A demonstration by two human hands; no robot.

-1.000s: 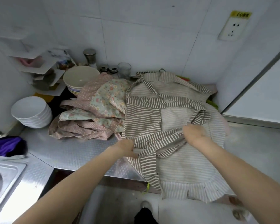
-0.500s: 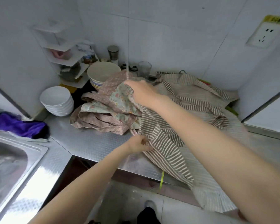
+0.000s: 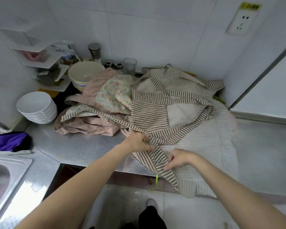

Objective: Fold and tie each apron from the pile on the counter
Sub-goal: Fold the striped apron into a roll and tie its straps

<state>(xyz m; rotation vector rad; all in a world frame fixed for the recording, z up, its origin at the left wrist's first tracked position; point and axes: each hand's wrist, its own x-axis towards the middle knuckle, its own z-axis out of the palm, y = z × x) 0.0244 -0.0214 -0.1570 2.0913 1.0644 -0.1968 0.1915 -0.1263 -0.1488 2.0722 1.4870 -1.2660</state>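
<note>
Since half a second ago the right hand (image 3: 178,158) has come back from the flowered cloth at the rear and now lies low at the front edge of the counter, and one brown-and-white striped tie strap (image 3: 96,115) now lies stretched to the left over the pink pile. The left hand (image 3: 138,142) stays at nearly the same place.

The beige apron of thin striped cotton with brown-striped bands (image 3: 196,129) lies spread on the embossed steel counter (image 3: 82,146), its lower hem hanging over the front edge. Beside it, to the left and touching it, sits the crumpled pile of pink dotted and flowered aprons (image 3: 106,103).

The left hand presses the place where the straps meet the apron body; its fingers look partly curled on the cloth, but I cannot tell if they really pinch it. The right hand pinches the edge of the wide striped band (image 3: 158,161) between thumb and fingertips.

I judge this cloth is light, soft and limp: it keeps no shape, it folds easily, and it slides on smooth steel. The hanging part may pull the rest down. The best places to hold are the thick sewn bands, the corners and the strap ends, not the middle of the thin fabric.
</note>
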